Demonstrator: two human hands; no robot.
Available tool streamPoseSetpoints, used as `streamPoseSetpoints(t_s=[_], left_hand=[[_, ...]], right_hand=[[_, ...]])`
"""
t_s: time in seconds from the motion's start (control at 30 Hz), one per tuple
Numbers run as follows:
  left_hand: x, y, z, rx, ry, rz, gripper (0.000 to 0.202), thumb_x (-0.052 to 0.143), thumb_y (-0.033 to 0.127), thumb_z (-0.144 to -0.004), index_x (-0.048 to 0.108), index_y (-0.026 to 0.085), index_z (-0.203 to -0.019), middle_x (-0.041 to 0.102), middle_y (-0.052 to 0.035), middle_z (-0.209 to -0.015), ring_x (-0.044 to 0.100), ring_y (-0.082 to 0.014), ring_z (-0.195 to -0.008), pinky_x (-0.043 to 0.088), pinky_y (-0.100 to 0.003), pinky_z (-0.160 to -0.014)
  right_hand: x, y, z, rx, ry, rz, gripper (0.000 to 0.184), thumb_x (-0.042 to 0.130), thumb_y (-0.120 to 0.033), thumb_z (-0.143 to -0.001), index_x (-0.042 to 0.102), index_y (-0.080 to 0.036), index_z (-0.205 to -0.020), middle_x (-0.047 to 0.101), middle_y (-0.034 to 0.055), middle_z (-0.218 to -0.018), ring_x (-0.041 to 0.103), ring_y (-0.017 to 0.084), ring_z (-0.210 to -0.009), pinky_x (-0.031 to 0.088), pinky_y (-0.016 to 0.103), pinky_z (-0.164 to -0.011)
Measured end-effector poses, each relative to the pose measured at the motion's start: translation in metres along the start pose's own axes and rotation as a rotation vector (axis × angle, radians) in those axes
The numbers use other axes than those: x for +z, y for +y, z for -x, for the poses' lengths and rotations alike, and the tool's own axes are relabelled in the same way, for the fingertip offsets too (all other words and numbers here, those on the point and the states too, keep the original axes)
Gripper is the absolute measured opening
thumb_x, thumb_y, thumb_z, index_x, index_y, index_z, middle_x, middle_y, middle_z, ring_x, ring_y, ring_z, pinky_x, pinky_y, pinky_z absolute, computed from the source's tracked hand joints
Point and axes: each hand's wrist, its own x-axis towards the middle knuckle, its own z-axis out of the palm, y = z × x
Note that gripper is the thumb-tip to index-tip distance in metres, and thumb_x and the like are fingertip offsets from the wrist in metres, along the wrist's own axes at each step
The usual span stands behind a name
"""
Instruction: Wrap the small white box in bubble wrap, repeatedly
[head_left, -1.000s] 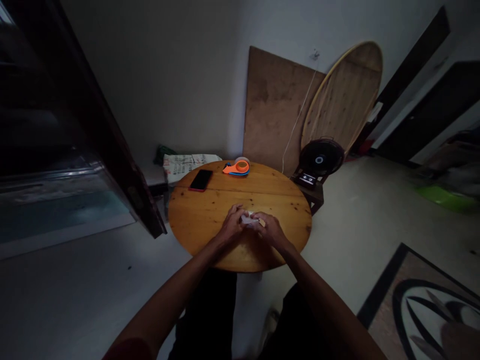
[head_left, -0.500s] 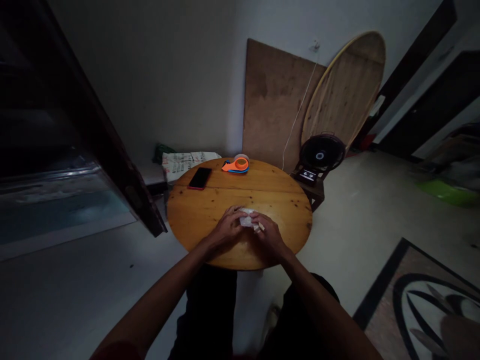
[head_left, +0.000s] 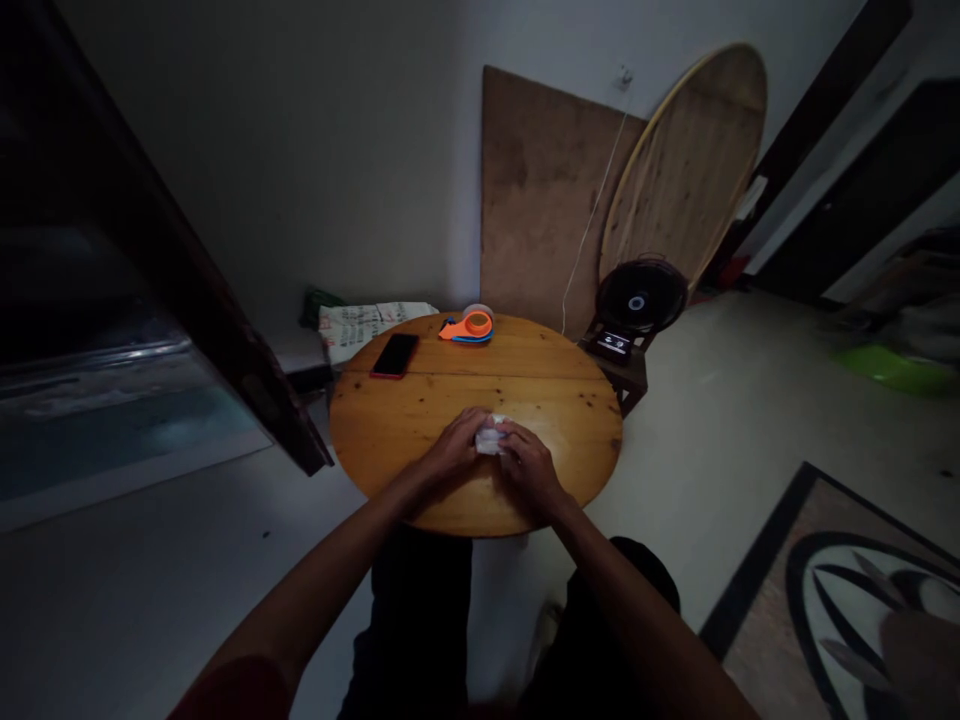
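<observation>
A small white, crinkled packet point(head_left: 490, 437) is held between both hands over the near half of the round wooden table point(head_left: 420, 400). It looks like thin plastic or tissue, but its exact kind cannot be made out. My left hand point(head_left: 457, 440) grips its left side, with fingers curled. From the other side my right hand point(head_left: 528, 459) closes on the packet, fingers bent over its right edge. Parts of the packet are hidden under the fingers.
A phone point(head_left: 394, 356) lies at the table's far left. Beside it is an orange and blue tape dispenser point(head_left: 469, 328) near the back edge. A black fan point(head_left: 642, 300) stands on a small stool point(head_left: 634, 375) to the right. A dark door frame point(head_left: 247, 370) rises at left.
The right fingers have shifted on the packet, and a pale bit that stuck out beside them no longer shows. Both hands still hold it; the camera view has moved slightly.
</observation>
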Motion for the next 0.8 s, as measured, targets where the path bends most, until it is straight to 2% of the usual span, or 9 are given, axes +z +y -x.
streamPoseSetpoints(t_s=[0.13, 0.3, 0.4, 0.53, 0.67, 0.73, 0.8], left_hand=[[0.007, -0.004, -0.003, -0.058, 0.026, 0.141, 0.023, 0.063, 0.023, -0.078, 0.059, 0.019, -0.1, 0.062, -0.005, -0.102, 0.056, -0.0194, -0.097, 0.045, -0.031, -0.087], [0.012, 0.001, -0.002, -0.179, 0.087, 0.384, 0.028, 0.07, 0.025, -0.069, 0.059, 0.018, -0.094, 0.061, -0.0044, -0.099, 0.057, -0.0186, -0.092, 0.045, -0.027, -0.08], [0.011, 0.007, -0.003, -0.277, 0.056, 0.5, 0.03, 0.069, 0.025, -0.068, 0.06, 0.017, -0.096, 0.063, -0.0027, -0.093, 0.057, -0.0155, -0.082, 0.045, -0.025, -0.073], [0.003, 0.016, -0.007, -0.4, -0.009, 0.518, 0.025, 0.065, 0.027, -0.071, 0.062, 0.014, -0.092, 0.064, -0.002, -0.083, 0.057, -0.0137, -0.073, 0.044, -0.023, -0.066], [-0.003, 0.025, -0.012, -0.497, -0.082, 0.618, 0.033, 0.062, 0.03, -0.073, 0.064, 0.011, -0.1, 0.067, -0.0066, -0.088, 0.059, -0.0148, -0.071, 0.045, -0.023, -0.062], [-0.004, 0.028, -0.016, -0.518, -0.107, 0.567, 0.035, 0.06, 0.033, -0.075, 0.064, 0.011, -0.102, 0.068, -0.0073, -0.089, 0.059, -0.0154, -0.07, 0.044, -0.023, -0.06], [-0.005, 0.028, -0.018, -0.497, -0.113, 0.428, 0.033, 0.058, 0.036, -0.077, 0.067, 0.012, -0.098, 0.069, -0.0066, -0.087, 0.059, -0.0164, -0.071, 0.043, -0.023, -0.06]], right_hand=[[-0.002, -0.001, -0.002, 0.007, -0.011, -0.016, 0.018, 0.051, -0.014, -0.085, 0.067, -0.021, -0.091, 0.067, 0.0092, -0.117, 0.058, 0.021, -0.115, 0.047, 0.041, -0.098], [-0.009, -0.003, -0.007, 0.035, -0.042, -0.024, 0.019, 0.053, -0.013, -0.082, 0.067, -0.023, -0.09, 0.068, 0.0067, -0.115, 0.06, 0.022, -0.112, 0.045, 0.041, -0.096], [-0.018, -0.007, -0.011, 0.115, -0.029, -0.079, 0.018, 0.053, -0.017, -0.083, 0.066, -0.023, -0.094, 0.069, 0.0068, -0.113, 0.061, 0.022, -0.108, 0.044, 0.04, -0.095], [-0.029, -0.009, -0.014, 0.305, -0.09, -0.253, 0.02, 0.059, -0.025, -0.08, 0.064, -0.021, -0.1, 0.069, 0.0048, -0.102, 0.062, 0.021, -0.095, 0.048, 0.035, -0.086], [-0.031, -0.007, -0.013, 0.438, -0.209, -0.469, 0.037, 0.07, -0.033, -0.072, 0.057, -0.021, -0.104, 0.065, 0.0015, -0.099, 0.06, 0.019, -0.09, 0.049, 0.031, -0.077], [-0.027, -0.006, -0.012, 0.49, -0.202, -0.542, 0.04, 0.071, -0.032, -0.07, 0.054, -0.02, -0.105, 0.063, 0.001, -0.099, 0.06, 0.017, -0.087, 0.049, 0.029, -0.074], [-0.023, -0.004, -0.013, 0.521, -0.166, -0.574, 0.039, 0.07, -0.03, -0.068, 0.054, -0.02, -0.102, 0.062, 0.0004, -0.096, 0.059, 0.016, -0.084, 0.049, 0.029, -0.073]])
